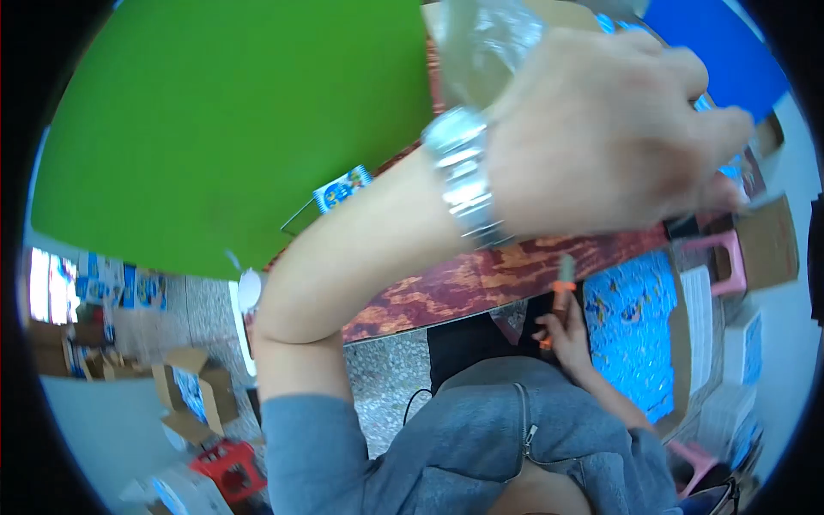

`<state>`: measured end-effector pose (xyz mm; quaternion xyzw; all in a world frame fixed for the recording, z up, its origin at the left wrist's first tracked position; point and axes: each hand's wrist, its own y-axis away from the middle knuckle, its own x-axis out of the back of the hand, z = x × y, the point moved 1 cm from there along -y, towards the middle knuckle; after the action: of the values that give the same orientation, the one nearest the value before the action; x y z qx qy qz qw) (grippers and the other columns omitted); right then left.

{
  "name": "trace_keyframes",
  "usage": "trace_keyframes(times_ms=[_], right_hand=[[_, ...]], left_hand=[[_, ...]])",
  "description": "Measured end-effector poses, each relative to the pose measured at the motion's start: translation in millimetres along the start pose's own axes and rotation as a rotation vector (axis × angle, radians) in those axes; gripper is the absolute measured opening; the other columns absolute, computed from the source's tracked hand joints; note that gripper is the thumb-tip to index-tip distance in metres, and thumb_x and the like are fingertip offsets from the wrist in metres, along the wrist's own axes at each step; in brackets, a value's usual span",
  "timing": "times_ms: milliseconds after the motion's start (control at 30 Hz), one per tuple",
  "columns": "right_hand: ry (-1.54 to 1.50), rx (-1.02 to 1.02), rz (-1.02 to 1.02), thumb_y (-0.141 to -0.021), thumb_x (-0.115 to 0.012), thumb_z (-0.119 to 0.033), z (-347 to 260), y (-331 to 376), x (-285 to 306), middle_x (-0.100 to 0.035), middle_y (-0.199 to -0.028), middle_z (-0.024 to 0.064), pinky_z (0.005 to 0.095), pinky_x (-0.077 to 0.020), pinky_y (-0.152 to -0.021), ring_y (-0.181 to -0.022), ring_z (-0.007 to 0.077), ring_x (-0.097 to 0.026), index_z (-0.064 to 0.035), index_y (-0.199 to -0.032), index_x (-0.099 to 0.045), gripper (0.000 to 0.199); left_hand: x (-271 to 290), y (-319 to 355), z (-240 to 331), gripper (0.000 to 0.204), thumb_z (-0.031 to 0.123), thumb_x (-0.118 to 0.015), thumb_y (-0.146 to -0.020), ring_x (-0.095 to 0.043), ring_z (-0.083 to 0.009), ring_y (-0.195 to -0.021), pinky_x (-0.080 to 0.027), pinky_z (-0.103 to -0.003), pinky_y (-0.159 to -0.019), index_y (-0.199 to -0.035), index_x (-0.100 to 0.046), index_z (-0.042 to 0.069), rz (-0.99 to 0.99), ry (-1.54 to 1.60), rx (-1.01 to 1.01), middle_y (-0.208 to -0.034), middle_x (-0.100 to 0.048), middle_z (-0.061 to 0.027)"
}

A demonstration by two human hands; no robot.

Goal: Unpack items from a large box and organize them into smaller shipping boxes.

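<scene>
My left hand (618,129) is raised close to the camera, a silver-banded watch (468,180) on its wrist. Its fingers are curled in and blurred, so whatever they hold is hidden. Behind that wrist hangs a clear plastic bag (489,43); whether the hand touches it I cannot tell. Low over my lap, my right hand (568,336) is wrapped round an orange-handled tool (563,287) with a grey blade-like tip pointing up and away, beside the table's near edge.
A green board (232,129) spans the far left, with a small blue-and-white packet (342,189) at its edge. The table's cover (455,287) is red and patterned. At my right stands an open carton of blue packets (631,318); a pink stool (730,262) is beyond it.
</scene>
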<state>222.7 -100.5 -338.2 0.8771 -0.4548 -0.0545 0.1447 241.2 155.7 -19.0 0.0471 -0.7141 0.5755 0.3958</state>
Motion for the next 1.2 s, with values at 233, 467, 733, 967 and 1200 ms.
trace_keyframes(times_ms=[233, 467, 733, 967, 1200], right_hand=[[-0.666, -0.001, 0.438, -0.098, -0.056, -0.015, 27, -48, 73, -0.060, -0.082, 0.0048, 0.0303, -0.0521, -0.060, -0.067, 0.0165, -0.060, -0.0104, -0.118, -0.047, 0.023], [-0.723, 0.123, 0.322, -0.099, -0.052, -0.012, -24, -112, 70, -0.058, -0.089, 0.0049, 0.0322, -0.0516, -0.072, -0.081, 0.0172, -0.058, -0.0087, -0.110, -0.053, 0.012], [-0.763, 0.094, 0.179, -0.095, -0.054, -0.014, 35, -186, 136, -0.061, -0.090, 0.0047, 0.0280, -0.0504, -0.070, -0.077, 0.0151, -0.057, -0.0061, -0.108, -0.061, 0.016], [-0.733, -0.035, 0.402, -0.096, -0.053, -0.018, -18, -170, 74, -0.064, -0.106, 0.0097, 0.0312, -0.0501, -0.081, -0.094, 0.0200, -0.060, -0.0020, -0.116, -0.059, 0.026], [-0.808, -0.154, 0.548, -0.095, -0.056, -0.022, -56, -166, 60, -0.063, -0.114, 0.0118, 0.0372, -0.0497, -0.090, -0.101, 0.0232, -0.060, -0.0018, -0.122, -0.056, 0.034]], left_hand=[[-25, 183, -66, 0.027, 0.021, -0.047, -0.102, -0.065, -0.0159, -0.075, -0.054, -0.029, -0.071, -0.106, -0.065, 0.001, 0.895, 0.563, 1.003, -0.085, -0.069, -0.0094], [-162, 240, -147, 0.055, 0.042, -0.041, -0.100, -0.052, -0.0297, -0.125, -0.039, -0.037, -0.104, -0.132, -0.053, -0.001, 0.512, 0.451, 1.295, -0.131, -0.057, -0.0215], [-182, 184, -202, 0.071, 0.051, -0.026, -0.102, -0.034, -0.0275, -0.140, -0.021, -0.033, -0.116, -0.138, -0.043, -0.008, 0.508, 0.653, 1.395, -0.147, -0.041, -0.0209], [-190, 206, -216, 0.078, 0.068, -0.021, -0.095, -0.054, -0.0316, -0.121, -0.031, -0.039, -0.108, -0.122, -0.065, 0.009, 0.367, 0.625, 1.519, -0.119, -0.064, -0.0197], [-219, 209, -225, 0.079, 0.063, -0.017, -0.098, -0.061, -0.0424, -0.093, -0.042, -0.048, -0.084, -0.092, -0.065, 0.000, 0.557, 0.532, 1.379, -0.088, -0.064, -0.0289]])
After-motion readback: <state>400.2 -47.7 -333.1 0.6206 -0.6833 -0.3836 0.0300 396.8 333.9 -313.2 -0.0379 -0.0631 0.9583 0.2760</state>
